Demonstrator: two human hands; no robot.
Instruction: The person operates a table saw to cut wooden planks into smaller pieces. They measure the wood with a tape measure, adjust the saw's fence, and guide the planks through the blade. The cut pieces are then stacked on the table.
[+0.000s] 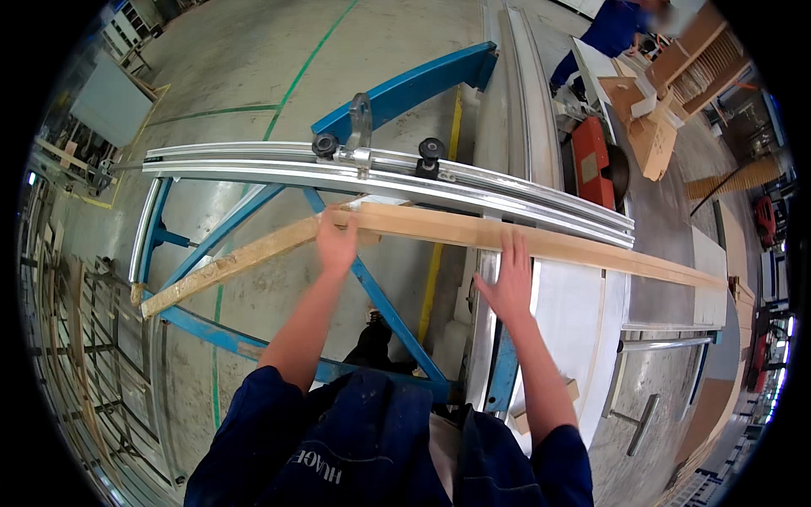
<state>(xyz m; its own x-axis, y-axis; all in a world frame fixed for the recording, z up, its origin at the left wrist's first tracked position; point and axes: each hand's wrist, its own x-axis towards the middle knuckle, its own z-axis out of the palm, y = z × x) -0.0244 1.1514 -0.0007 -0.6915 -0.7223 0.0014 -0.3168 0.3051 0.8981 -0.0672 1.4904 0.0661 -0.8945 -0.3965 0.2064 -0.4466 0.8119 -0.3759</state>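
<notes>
A long pale wooden board (583, 248) lies along the near side of the aluminium fence (405, 183), reaching from the middle to the right across the saw table. My left hand (338, 245) is closed around the board's left end. My right hand (508, 283) presses against its near edge farther right, fingers stretched out and thumb apart. Left of my left hand, a rough wooden strip (232, 264) rests on the blue frame (220, 331). The fence carries a metal flip stop (361, 127) and a black knob (432, 150).
A red saw guard (593, 162) stands beyond the fence at the right. Behind it are cardboard pieces (650, 139) and a co-worker in blue (610, 29). A blue arm (405, 91) juts out past the fence. Racks of long stock (93, 355) stand at the far left.
</notes>
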